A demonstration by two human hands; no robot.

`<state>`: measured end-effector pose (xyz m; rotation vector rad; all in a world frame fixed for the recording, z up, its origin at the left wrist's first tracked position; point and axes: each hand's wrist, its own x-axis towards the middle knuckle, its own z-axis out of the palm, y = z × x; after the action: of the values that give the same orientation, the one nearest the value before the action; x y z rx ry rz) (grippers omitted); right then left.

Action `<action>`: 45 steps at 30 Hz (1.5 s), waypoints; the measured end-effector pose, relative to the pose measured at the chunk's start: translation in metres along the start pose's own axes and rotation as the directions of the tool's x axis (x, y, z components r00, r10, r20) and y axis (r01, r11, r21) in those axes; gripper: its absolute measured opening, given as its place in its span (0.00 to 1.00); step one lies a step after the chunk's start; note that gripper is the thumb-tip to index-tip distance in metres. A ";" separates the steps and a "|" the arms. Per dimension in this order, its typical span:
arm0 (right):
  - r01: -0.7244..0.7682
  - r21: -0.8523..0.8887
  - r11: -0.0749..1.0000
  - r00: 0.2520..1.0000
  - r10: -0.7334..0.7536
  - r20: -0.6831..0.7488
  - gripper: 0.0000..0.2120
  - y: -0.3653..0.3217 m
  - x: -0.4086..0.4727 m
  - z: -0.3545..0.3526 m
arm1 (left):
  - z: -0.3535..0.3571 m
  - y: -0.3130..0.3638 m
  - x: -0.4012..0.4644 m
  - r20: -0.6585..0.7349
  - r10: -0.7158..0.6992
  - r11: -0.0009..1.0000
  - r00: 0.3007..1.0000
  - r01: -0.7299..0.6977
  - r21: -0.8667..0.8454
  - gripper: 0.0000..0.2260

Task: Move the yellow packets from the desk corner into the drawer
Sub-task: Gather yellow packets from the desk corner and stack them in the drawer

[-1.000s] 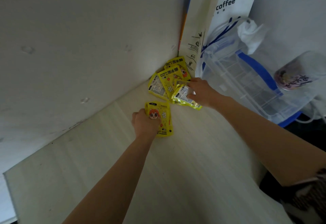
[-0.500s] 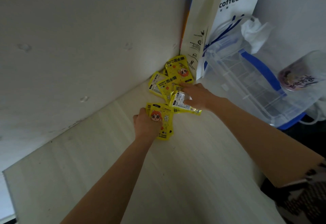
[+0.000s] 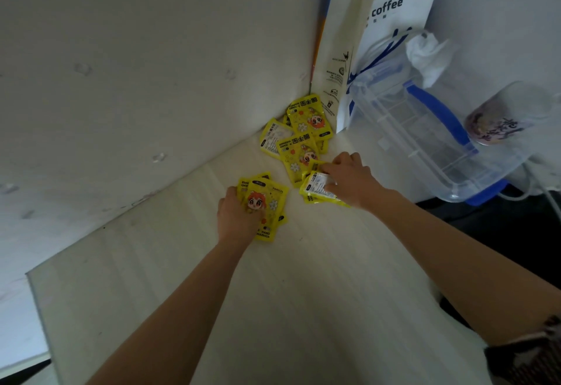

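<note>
Yellow packets (image 3: 299,141), printed as hand warmers, lie in a loose overlapping heap in the far corner of the pale desk (image 3: 303,293), where the two white walls meet, with their long axes running roughly away from the person toward the corner. Both hands are already at the near edge of that heap. The left hand (image 3: 238,217) rests palm-down on a small fanned stack of packets (image 3: 267,202) set a little apart from the main heap, fingers curled over its left edge, seemingly gripping it, though the thumb's hold is hidden. The right hand (image 3: 349,181) clasps a couple of packets (image 3: 317,189) white side up, while its fingertips reach toward the nearest loose packet (image 3: 299,158) in the heap. The remaining packets lie beyond and slightly left of the right hand, touching its fingertips at the near end and leaning toward the wall at the far end, just beside a standing coffee bag (image 3: 358,50). The right hand is clearly the nearer one to them; the left would have to cross over its own stack. A clear storage box (image 3: 425,129) sits to the right, well clear of the reach. No drawer shows in this view, so the carry direction cannot be judged. Gathering appears about half done.
</note>
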<state>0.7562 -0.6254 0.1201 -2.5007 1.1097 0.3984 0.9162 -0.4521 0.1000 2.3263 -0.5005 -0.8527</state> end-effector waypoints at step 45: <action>0.077 0.966 -0.247 0.386 0.901 0.200 0.08 -0.162 -0.562 0.260 | -0.027 -0.190 -0.361 0.695 0.328 0.944 0.640 -0.247 -0.218 0.16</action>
<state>0.4870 -0.0459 0.1492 -0.4867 1.7735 -1.0714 0.7001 -0.1092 0.1551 1.6523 -1.0972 -1.5902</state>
